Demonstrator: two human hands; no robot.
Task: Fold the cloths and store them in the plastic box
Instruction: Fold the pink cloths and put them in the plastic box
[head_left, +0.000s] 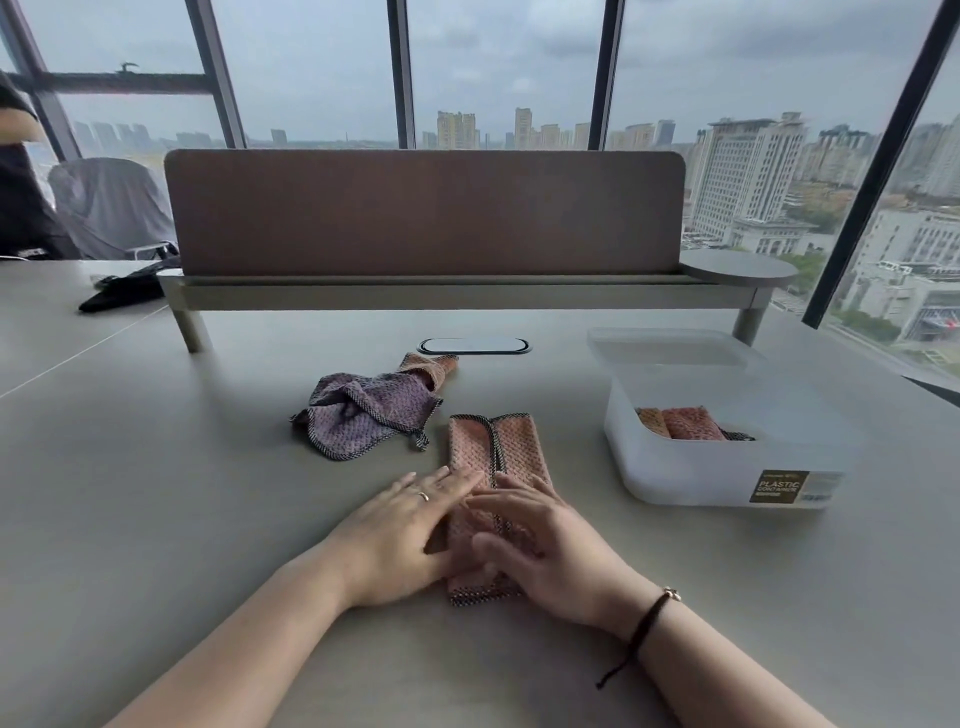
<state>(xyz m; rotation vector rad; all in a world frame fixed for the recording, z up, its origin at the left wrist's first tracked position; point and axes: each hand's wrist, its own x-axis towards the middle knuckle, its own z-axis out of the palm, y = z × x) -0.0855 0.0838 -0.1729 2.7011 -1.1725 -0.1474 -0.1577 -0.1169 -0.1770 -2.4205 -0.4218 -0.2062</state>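
Both forearms reach in from the near edge of the grey table (156, 493), the right one wearing a dark cord bracelet (647, 621) at the wrist. At their ends the left hand (402, 535) and the right hand (550, 551) lie close together, fingers straight and relaxed, pressing flat on the near half of a pink waffle-weave cloth with dark trim (511, 441). This cloth is folded into a long narrow strip running away from the hands, its 2 side flaps meeting along a dark seam down the middle; the left fingers cover the left flap, the right fingers the right flap, and the right thumb tip touches the left hand. A thin ring (423, 495) sits on 1 left finger.

Just beyond the left hand's fingertips, and beside the strip's far end, lies a crumpled purple waffle-weave cloth with dark edging (358, 415), with a second pink cloth (431, 366) poking out from behind it. Out past the right hand, well apart from it, stands a translucent white plastic box (727, 467) bearing a dark label (779, 487); folded pink and orange cloths (675, 422) rest inside. Its clear lid (670, 348) lies just behind it.

Farther still come an oval cable port (474, 345), a brown desk divider panel (423, 213), and tall windows (311, 73) over a city skyline.
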